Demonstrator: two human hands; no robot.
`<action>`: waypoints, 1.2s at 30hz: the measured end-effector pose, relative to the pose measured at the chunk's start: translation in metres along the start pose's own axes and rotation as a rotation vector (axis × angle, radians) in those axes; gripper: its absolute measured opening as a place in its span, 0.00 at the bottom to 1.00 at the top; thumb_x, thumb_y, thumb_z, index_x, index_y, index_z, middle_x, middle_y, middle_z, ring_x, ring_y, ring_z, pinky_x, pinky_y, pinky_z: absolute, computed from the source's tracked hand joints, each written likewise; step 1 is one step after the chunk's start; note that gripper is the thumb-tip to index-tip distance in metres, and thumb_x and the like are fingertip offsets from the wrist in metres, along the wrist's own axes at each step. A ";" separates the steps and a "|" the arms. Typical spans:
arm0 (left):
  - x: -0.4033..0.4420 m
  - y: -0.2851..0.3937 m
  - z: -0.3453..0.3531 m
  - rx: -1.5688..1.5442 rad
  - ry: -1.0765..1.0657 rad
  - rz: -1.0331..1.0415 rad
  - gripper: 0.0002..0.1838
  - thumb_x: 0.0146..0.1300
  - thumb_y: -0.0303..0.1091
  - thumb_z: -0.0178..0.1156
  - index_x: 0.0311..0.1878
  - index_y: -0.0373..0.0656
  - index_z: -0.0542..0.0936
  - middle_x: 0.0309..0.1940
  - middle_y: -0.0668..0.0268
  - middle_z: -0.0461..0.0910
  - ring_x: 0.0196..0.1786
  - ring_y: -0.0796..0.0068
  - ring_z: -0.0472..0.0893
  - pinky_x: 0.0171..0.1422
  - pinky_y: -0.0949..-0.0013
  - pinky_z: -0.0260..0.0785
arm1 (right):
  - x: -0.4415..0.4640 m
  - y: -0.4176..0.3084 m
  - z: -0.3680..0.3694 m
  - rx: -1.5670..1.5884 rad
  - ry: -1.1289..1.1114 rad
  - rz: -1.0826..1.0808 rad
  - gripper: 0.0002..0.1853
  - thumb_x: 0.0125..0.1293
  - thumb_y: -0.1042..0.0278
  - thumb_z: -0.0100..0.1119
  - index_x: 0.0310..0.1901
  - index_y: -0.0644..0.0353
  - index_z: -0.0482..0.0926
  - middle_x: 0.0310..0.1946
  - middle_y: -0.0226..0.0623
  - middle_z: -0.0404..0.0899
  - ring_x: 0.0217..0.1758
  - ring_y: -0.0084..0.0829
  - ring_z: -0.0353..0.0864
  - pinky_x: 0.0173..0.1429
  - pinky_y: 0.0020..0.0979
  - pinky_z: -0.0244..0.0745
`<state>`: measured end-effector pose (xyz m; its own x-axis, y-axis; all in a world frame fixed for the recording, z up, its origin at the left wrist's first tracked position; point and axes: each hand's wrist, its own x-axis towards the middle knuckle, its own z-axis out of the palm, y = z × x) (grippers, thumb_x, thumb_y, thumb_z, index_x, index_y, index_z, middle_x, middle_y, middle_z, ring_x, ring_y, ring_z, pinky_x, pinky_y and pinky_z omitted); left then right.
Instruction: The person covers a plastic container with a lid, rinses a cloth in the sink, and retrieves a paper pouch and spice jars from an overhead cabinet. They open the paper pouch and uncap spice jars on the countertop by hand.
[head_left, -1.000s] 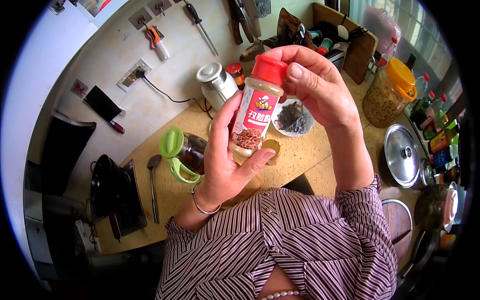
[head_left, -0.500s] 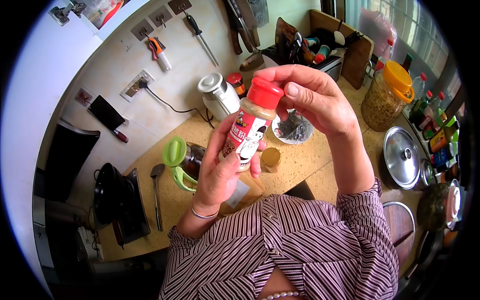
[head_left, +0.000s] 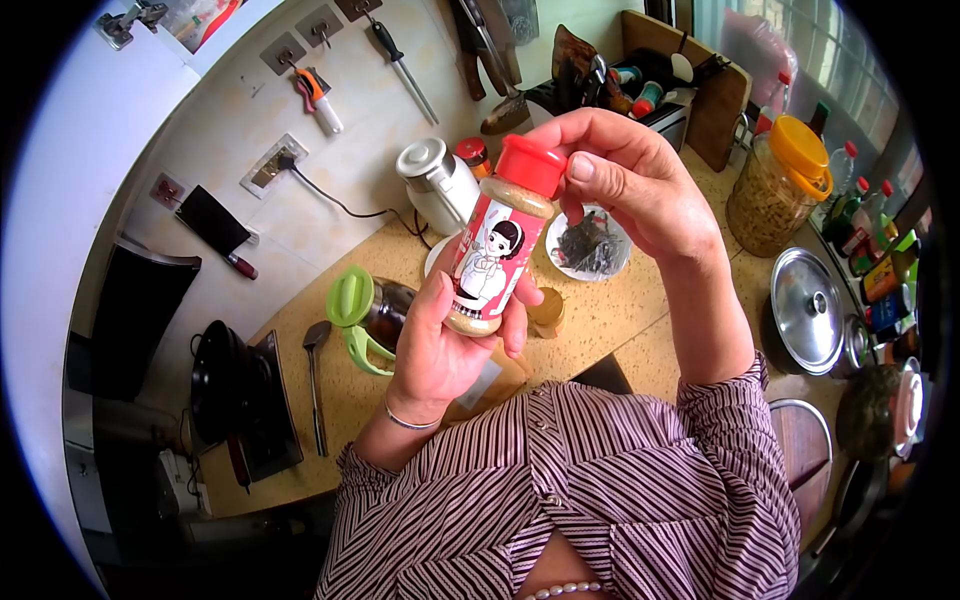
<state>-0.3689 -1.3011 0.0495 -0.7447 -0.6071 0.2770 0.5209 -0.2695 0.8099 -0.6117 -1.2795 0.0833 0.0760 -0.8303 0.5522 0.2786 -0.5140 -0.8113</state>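
Observation:
A clear spice jar [head_left: 492, 255] with a red and white label and light brown powder inside is held up in front of my chest, its top leaning right. My left hand [head_left: 445, 340] is wrapped round its lower part. At the red cap [head_left: 533, 165], my right hand [head_left: 630, 180] grips with thumb and fingers; the cap is on the jar. Behind the jar, on the counter, are a white bowl [head_left: 612, 262] with dark contents in plastic and a small tan container [head_left: 547, 312]. A green-lidded glass jug [head_left: 352, 297] stands left of my left hand.
A white kettle [head_left: 440, 185] stands by the wall. On the left are a spatula [head_left: 316, 390] and a black pan [head_left: 215, 380]. To the right are a yellow-lidded jar [head_left: 770, 195], a steel-lidded pot [head_left: 806, 310] and several bottles. A cleaver [head_left: 213, 220] hangs on the wall.
The jar has turned in my left hand, so the label now shows a cartoon figure instead of large writing. My right hand has stayed at the cap.

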 end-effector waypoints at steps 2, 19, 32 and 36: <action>0.000 -0.001 0.001 -0.074 0.009 -0.016 0.37 0.80 0.58 0.45 0.76 0.35 0.60 0.49 0.46 0.82 0.32 0.67 0.82 0.36 0.68 0.77 | 0.000 0.000 -0.001 0.018 -0.008 0.003 0.19 0.74 0.59 0.66 0.57 0.64 0.82 0.44 0.30 0.85 0.44 0.19 0.82 0.44 0.25 0.79; 0.012 -0.013 -0.005 -0.466 -0.062 -0.183 0.41 0.80 0.65 0.32 0.63 0.29 0.72 0.43 0.43 0.84 0.29 0.62 0.82 0.34 0.65 0.75 | -0.003 0.002 -0.003 -0.078 0.020 0.016 0.31 0.72 0.50 0.66 0.67 0.64 0.75 0.52 0.35 0.82 0.49 0.21 0.81 0.52 0.26 0.78; 0.040 -0.020 -0.022 0.559 0.118 0.257 0.51 0.70 0.73 0.50 0.76 0.34 0.62 0.68 0.48 0.71 0.66 0.56 0.76 0.67 0.56 0.71 | -0.024 -0.028 -0.012 -0.651 0.148 -0.206 0.29 0.57 0.64 0.81 0.58 0.64 0.79 0.53 0.36 0.81 0.58 0.32 0.83 0.66 0.32 0.78; 0.046 -0.008 -0.009 1.128 0.017 0.374 0.38 0.62 0.50 0.76 0.65 0.32 0.74 0.58 0.51 0.79 0.57 0.61 0.82 0.60 0.61 0.74 | -0.025 -0.021 -0.003 -0.657 0.044 -0.249 0.31 0.56 0.61 0.81 0.58 0.66 0.80 0.53 0.40 0.84 0.59 0.33 0.84 0.64 0.34 0.81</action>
<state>-0.4035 -1.3340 0.0513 -0.6142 -0.5206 0.5930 0.0366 0.7318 0.6805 -0.6229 -1.2486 0.0864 0.0422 -0.6720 0.7393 -0.3545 -0.7019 -0.6178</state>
